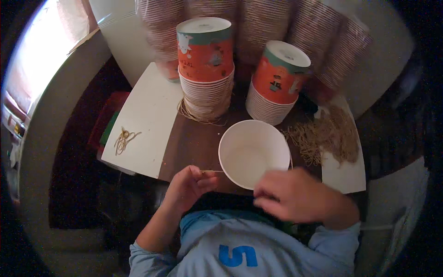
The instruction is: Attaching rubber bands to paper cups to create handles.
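A white paper bucket stands before me with its open mouth tilted toward me, and its inside shows no contents. Left of its near rim, my left hand is closed, pinching the end of a thin cord that runs to the bucket's side. My right hand is over the bucket's near right rim, its fingers bent and smeared by motion. Whether those fingers grip anything is hidden. Another bit of cord shows along the right side of the bucket.
Two stacks of upturned orange-and-green paper buckets, the left stack and right stack, stand behind. Loose cords lie heaped at right; a small cord bunch lies on the white board at left. Plastic-wrapped bucket stacks line the back.
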Motion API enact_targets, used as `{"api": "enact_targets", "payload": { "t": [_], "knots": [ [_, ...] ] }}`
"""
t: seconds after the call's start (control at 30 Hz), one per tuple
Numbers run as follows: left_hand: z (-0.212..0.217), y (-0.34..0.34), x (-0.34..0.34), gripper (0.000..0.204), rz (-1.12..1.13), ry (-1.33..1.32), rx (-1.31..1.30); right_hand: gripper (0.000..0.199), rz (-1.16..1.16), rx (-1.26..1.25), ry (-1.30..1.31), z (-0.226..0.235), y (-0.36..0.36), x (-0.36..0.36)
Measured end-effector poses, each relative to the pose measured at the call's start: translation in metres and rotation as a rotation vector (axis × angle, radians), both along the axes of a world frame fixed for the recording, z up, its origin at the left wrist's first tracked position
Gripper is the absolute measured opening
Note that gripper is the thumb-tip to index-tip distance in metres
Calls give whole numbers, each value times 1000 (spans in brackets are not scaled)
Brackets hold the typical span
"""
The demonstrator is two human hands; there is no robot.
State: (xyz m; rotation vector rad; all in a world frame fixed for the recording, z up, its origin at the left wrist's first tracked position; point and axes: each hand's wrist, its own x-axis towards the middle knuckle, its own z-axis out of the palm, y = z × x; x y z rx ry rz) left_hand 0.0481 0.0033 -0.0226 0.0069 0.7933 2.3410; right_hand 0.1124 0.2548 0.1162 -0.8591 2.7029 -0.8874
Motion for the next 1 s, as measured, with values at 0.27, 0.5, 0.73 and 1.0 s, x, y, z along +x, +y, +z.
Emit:
{"api": "enact_targets", "payload": {
  "t": [0.27, 0.5, 0.73, 1.0],
  "knots": [
    [-20, 24, 19, 11, -109, 314, 17, 13, 13, -111, 225, -118, -37, 2],
    [-10, 32, 20, 8, -94, 570, -264, 17, -230, -573, -279, -146, -59, -5],
    [-6, 27, 24, 4, -19, 801, -513, 13, -474, -702, -188, -137, -48, 14],
    [4, 37, 30, 10, 149, 1309, -908, 13, -605, -776, 6, -136, -57, 15]
  ]
}}
